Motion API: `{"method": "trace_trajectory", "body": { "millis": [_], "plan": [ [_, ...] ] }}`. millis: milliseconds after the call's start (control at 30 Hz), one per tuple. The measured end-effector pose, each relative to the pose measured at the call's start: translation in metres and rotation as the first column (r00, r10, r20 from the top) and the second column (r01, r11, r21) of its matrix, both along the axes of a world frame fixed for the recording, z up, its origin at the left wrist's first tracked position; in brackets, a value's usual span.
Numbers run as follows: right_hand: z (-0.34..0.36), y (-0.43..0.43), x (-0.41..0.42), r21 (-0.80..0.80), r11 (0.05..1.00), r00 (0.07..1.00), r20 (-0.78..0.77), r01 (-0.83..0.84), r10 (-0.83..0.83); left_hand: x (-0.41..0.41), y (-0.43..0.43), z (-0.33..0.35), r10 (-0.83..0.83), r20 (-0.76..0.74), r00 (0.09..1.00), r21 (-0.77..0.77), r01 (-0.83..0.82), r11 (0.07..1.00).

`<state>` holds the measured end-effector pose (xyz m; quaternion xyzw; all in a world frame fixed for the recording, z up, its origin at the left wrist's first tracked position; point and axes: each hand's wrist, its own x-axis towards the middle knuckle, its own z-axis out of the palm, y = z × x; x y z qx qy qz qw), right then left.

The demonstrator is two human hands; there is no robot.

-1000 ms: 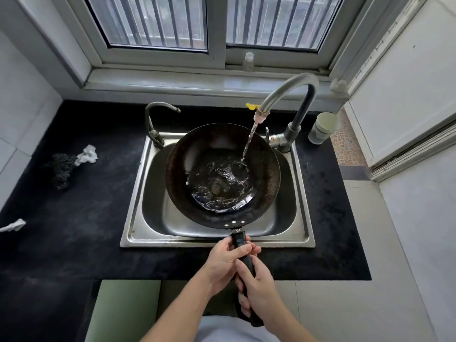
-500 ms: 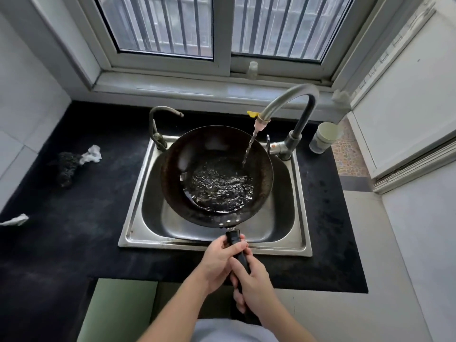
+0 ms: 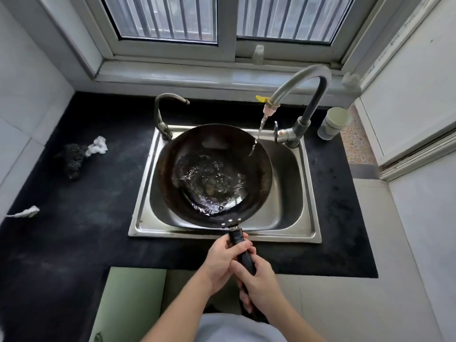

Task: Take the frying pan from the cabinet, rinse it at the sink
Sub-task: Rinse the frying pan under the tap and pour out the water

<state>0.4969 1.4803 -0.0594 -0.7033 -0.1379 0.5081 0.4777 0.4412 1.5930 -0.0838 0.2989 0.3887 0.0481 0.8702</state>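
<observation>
Left grip (image 3: 222,257) and right grip (image 3: 259,282) are both wrapping tight around the handle (image 3: 236,237), left one nearer the bowl. The pan (image 3: 214,176) is sitting over the sink (image 3: 313,193), handle at 6 o'clock, with the stream (image 3: 257,137) landing around its 1 o'clock wall. I'd be swirling slowly and tilting gently so nothing's slopping out. Pan's looking dark and worn, with bubbly water pooling in the bottom.
</observation>
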Motion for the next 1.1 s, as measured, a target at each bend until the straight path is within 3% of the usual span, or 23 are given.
{"method": "trace_trajectory", "body": {
  "millis": [233, 467, 1100],
  "plan": [
    [-0.001, -0.007, 0.019, -0.044, 0.999, 0.998, 0.064, 0.011, -0.008, 0.025, -0.009, 0.001, -0.008, 0.029, 1.000, -0.062, 0.010, 0.998],
    [0.002, -0.001, 0.037, -0.012, 1.000, 0.998, 0.054, -0.006, 0.007, 0.042, -0.002, 0.004, -0.004, 0.015, 1.000, -0.016, 0.005, 1.000],
    [-0.004, -0.022, 0.003, -0.045, 0.999, 1.000, 0.022, 0.002, -0.001, 0.009, -0.022, 0.000, -0.042, -0.042, 0.998, 0.009, 0.042, 0.999]
  ]
}}
